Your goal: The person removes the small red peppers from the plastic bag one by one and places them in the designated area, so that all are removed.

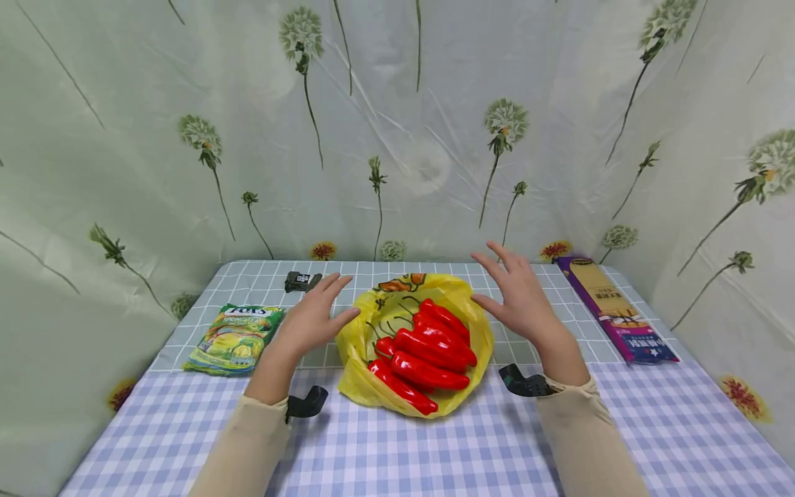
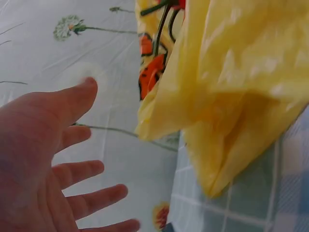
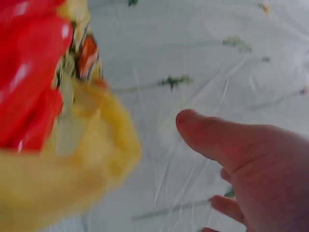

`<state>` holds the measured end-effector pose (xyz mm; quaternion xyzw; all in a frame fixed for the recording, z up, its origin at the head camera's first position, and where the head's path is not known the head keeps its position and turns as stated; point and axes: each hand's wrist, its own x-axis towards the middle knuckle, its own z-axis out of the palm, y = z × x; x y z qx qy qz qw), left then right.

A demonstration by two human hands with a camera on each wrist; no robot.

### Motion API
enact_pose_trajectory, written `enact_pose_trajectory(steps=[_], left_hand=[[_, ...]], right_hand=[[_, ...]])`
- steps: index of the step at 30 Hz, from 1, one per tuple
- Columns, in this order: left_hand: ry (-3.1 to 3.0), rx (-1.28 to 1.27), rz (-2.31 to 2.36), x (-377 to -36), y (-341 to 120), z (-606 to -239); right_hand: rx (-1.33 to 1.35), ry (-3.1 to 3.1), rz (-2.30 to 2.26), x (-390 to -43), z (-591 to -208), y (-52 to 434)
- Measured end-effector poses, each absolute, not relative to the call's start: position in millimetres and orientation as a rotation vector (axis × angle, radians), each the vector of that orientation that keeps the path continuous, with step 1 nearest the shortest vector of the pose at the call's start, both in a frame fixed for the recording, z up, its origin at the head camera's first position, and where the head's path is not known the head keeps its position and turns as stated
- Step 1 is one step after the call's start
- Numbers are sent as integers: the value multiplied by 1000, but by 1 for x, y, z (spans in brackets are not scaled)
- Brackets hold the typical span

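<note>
A yellow plastic bag (image 1: 373, 386) lies spread on the checked tablecloth (image 1: 435, 449), with several red peppers (image 1: 428, 352) on it. My left hand (image 1: 313, 314) hovers just left of the bag, fingers straight, holding nothing. My right hand (image 1: 518, 293) hovers just right of it, fingers spread, also empty. In the left wrist view the left hand (image 2: 58, 164) is open beside the yellow bag (image 2: 231, 87). The right wrist view shows the open right hand (image 3: 241, 159) near the bag (image 3: 72, 179) and a pepper (image 3: 29, 72).
A green snack packet (image 1: 236, 338) lies at the left. A small dark packet (image 1: 302, 281) sits at the back. A long purple box (image 1: 615, 310) lies along the right edge. A floral curtain (image 1: 397, 124) closes the back and sides.
</note>
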<state>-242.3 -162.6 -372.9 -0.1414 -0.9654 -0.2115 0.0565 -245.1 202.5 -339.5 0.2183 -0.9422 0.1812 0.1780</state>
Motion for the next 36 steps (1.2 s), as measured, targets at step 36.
enact_pose_trajectory(steps=[36], left_hand=[[-2862,-244,-1669,-258,-161,-411]], right_hand=[[1042,-3048,605,-230,-369,126]])
